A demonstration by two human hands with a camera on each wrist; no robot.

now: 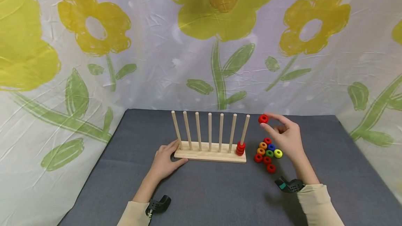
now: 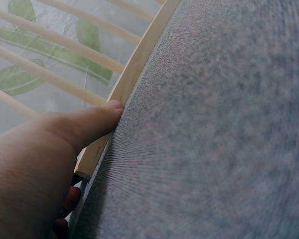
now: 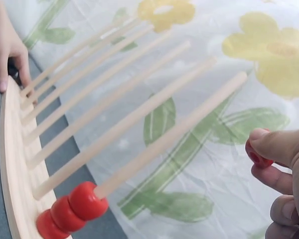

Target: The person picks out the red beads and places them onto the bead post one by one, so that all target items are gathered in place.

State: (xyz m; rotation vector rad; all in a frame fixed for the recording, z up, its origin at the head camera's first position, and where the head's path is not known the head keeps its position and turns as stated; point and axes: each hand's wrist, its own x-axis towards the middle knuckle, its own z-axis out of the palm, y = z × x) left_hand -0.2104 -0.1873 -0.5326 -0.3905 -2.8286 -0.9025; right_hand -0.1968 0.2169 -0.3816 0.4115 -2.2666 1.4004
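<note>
A wooden peg stand [image 1: 207, 155] holds a row of upright pegs on a flat base. Three red beads [image 3: 72, 211] are stacked on its rightmost peg. At the base's left end, my left hand [image 1: 164, 159] grips it, thumb on the front edge and fingers round behind. My right hand [image 1: 287, 135] pinches a red bead [image 1: 263, 119] between thumb and forefinger, raised to the right of the rightmost peg's top. In the right wrist view this bead's hole shows, and the bead is apart from the peg.
Right of the stand lies a loose group of beads: red [image 1: 270, 168], orange [image 1: 261, 151], blue [image 1: 271, 147], green [image 1: 269, 153] and yellow [image 1: 277, 153]. A dark grey cloth [image 1: 207, 194] covers the table. Behind it hangs a flower-patterned sheet [image 1: 150, 62].
</note>
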